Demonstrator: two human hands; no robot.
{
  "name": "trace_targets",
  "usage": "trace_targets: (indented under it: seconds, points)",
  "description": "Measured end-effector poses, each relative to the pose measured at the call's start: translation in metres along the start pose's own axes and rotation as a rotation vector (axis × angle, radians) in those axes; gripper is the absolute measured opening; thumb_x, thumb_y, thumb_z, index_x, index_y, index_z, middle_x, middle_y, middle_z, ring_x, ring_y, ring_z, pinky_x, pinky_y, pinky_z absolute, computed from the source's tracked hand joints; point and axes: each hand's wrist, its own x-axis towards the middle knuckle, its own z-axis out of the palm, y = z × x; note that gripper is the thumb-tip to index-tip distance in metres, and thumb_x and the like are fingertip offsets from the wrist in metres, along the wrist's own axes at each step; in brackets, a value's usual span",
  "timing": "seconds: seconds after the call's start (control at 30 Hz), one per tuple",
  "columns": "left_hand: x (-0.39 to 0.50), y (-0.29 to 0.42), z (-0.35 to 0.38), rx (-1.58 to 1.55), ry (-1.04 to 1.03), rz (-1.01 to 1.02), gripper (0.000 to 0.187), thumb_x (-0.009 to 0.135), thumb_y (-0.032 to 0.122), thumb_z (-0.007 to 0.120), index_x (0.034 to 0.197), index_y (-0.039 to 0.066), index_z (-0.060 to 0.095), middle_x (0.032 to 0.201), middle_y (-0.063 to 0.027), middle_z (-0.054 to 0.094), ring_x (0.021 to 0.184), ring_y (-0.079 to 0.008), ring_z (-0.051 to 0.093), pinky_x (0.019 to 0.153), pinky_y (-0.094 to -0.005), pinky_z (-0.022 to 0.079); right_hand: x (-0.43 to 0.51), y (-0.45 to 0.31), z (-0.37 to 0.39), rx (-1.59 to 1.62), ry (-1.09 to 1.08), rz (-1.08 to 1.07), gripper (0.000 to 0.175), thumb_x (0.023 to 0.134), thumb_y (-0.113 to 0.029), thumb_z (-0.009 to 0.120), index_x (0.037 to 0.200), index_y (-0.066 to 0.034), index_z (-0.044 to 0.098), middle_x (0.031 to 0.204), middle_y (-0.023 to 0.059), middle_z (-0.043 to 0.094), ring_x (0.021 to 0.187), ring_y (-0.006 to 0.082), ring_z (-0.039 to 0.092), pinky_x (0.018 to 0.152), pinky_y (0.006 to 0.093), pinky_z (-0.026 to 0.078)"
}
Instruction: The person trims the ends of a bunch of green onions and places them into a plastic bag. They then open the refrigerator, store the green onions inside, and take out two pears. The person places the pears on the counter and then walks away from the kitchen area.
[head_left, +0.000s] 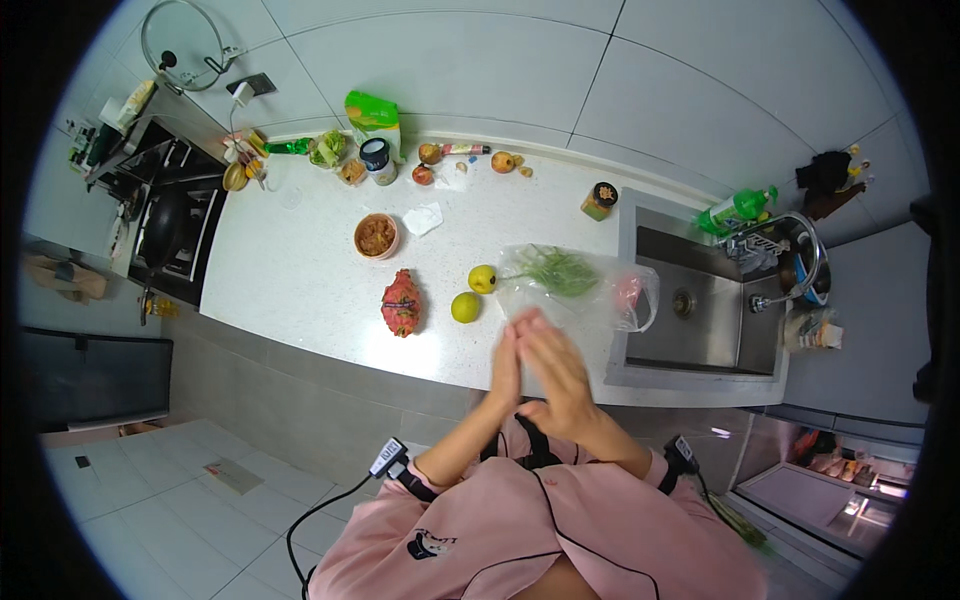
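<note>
Above the counter's front edge, my left hand (507, 369) and my right hand (557, 375) are brought together with fingers stretched out flat. Their fingertips meet or nearly meet; blur hides the exact contact. Neither hand holds anything. Just beyond them lies a clear plastic bag (517, 304) with thin green vegetables (564, 271) and something pinkish-red (627, 291) at its right end. Two round yellow-green fruits, an upper one (482, 279) and a lower one (465, 307), sit left of the bag. Farther left is a red dragon fruit (402, 305) with a dark band around it.
A bowl of brown food (376, 236) stands beside a white tissue (424, 218). Onions (502, 162), jars (600, 201) and a green pouch (373, 116) line the wall side. At right is a steel sink (675, 337) with a faucet (814, 262); at left, a stove with a black pan (165, 225).
</note>
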Motion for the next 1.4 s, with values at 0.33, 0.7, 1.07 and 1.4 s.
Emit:
trace_targets:
  seconds: [0.33, 0.7, 1.07, 1.4]
  points:
    - [-0.063, 0.051, 0.043, -0.519, -0.169, -0.576, 0.085, 0.092, 0.069, 0.021, 0.143, 0.002, 0.030, 0.143, -0.0157, 0.040, 0.130, -0.0280, 0.040, 0.107, -0.0411, 0.033, -0.077, 0.039, -0.021, -0.036, -0.345, -0.469, 0.046, 0.084, -0.030, 0.057, 0.122, -0.0060, 0.054, 0.111, 0.0137, 0.059, 0.100, 0.0332, 0.056, 0.085, 0.0466, 0.044]
    - [-0.278, -0.028, -0.207, 1.005, 0.131, -0.991, 0.036, 0.089, 0.025, 0.060, 0.117, 0.003, 0.061, 0.112, -0.0107, 0.065, 0.105, -0.0216, 0.060, 0.089, -0.0337, 0.047, -0.428, 0.068, -0.066, 0.757, 0.074, 2.210, 0.043, 0.093, -0.028, 0.051, 0.127, -0.0033, 0.050, 0.122, 0.0158, 0.055, 0.111, 0.0272, 0.053, 0.092, 0.0393, 0.044]
    - [-0.361, -0.057, -0.254, 1.101, 0.121, -1.232, 0.037, 0.088, 0.027, 0.061, 0.115, 0.002, 0.061, 0.110, -0.0117, 0.066, 0.103, -0.0218, 0.062, 0.088, -0.0338, 0.048, -0.431, 0.024, -0.112, 0.681, -0.126, 2.080, 0.027, 0.086, -0.014, 0.057, 0.110, -0.0027, 0.056, 0.102, 0.0122, 0.060, 0.088, 0.0218, 0.058, 0.074, 0.0351, 0.049]
    - [-0.338, -0.045, -0.256, 1.141, 0.074, -1.122, 0.038, 0.087, 0.029, 0.062, 0.113, 0.002, 0.062, 0.107, -0.0126, 0.067, 0.101, -0.0220, 0.064, 0.088, -0.0339, 0.049, -0.200, 0.040, -0.152, 0.288, -0.830, 1.206, 0.015, 0.080, 0.000, 0.062, 0.095, -0.0022, 0.063, 0.085, 0.0090, 0.064, 0.067, 0.0170, 0.063, 0.057, 0.0312, 0.054]
